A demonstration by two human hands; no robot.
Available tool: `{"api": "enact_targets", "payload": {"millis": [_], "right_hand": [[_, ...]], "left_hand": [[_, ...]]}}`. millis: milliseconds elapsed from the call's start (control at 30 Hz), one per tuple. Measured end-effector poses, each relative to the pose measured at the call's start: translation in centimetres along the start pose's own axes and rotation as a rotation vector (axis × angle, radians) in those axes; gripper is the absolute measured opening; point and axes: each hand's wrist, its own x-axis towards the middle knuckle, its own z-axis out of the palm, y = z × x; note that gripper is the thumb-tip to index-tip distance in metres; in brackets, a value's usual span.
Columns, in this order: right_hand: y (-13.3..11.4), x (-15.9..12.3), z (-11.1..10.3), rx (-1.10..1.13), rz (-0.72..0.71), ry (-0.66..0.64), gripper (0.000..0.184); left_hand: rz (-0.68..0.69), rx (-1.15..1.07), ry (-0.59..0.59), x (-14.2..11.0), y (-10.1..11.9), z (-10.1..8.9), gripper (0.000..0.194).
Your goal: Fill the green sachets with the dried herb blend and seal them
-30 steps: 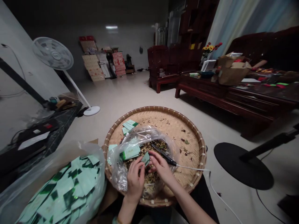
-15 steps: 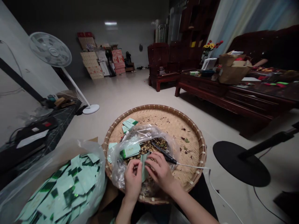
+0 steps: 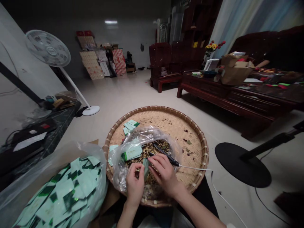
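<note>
My left hand (image 3: pixel 135 180) pinches a narrow pale-green sachet (image 3: pixel 145 167) upright between thumb and fingers. On its other side my right hand (image 3: pixel 165 174) has curved fingertips at the sachet's edge. A small dark tip shows by the right index finger; what it belongs to is hidden. Both hands are over a clear plastic bag (image 3: pixel 152 133) holding dried, chopped tea-like bits (image 3: pixel 142 155). In that bag lie a stack of green sachets (image 3: pixel 133 153) and a black stick-like tool (image 3: pixel 173 161) with a white cord, partly behind my right hand.
The bag sits on a round woven bamboo tray (image 3: pixel 197 133) with scattered leaf bits and more sachets (image 3: pixel 130 124). At left a big plastic bag (image 3: pixel 99 158) is full of green sachets. A white fan (image 3: pixel 91 110), a black stand base (image 3: pixel 242 164) and a wooden table (image 3: pixel 213 87) stand around.
The sachet now looks narrower and more turned, and my right fingertips sit closer around its edge. A dark tip has come into sight by the right index finger. The view has shifted slightly.
</note>
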Motion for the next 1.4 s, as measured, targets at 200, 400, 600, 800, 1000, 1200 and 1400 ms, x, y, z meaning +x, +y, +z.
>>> {"api": "enact_targets", "payload": {"millis": [200, 400, 600, 800, 1000, 1200, 1400], "right_hand": [[-0.2, 0.1, -0.3, 0.005, 0.070, -0.122, 0.015], [-1.5, 0.5, -1.3, 0.048, 0.250, -0.261, 0.020], [-1.7, 1.1, -2.4, 0.446, 0.607, -0.412, 0.033], [0.6, 0.4, -1.8, 0.971, 1.055, -0.480, 0.053], [1.7, 0.4, -2.4, 1.357, 1.266, -0.421, 0.036], [2.4, 0.3, -3.0, 1.319, 1.214, -0.431, 0.030], [1.6, -0.4, -1.7, 1.349, 1.354, -0.460, 0.036]], "left_hand": [[0.111, 0.077, 0.007, -0.2, 0.0, -0.1, 0.013], [0.392, 0.154, 0.066, -0.5, 0.1, 0.0, 0.010], [0.577, 0.235, 0.108, -1.0, -0.3, -0.2, 0.014], [0.696, 0.339, 0.063, -1.8, -1.0, -0.2, 0.014], [0.767, 0.395, 0.035, -1.8, -1.3, -0.6, 0.016], [0.855, 0.436, -0.059, -1.8, -1.9, -1.0, 0.020], [0.909, 0.469, -0.112, -2.0, -2.1, -1.0, 0.024]]}}
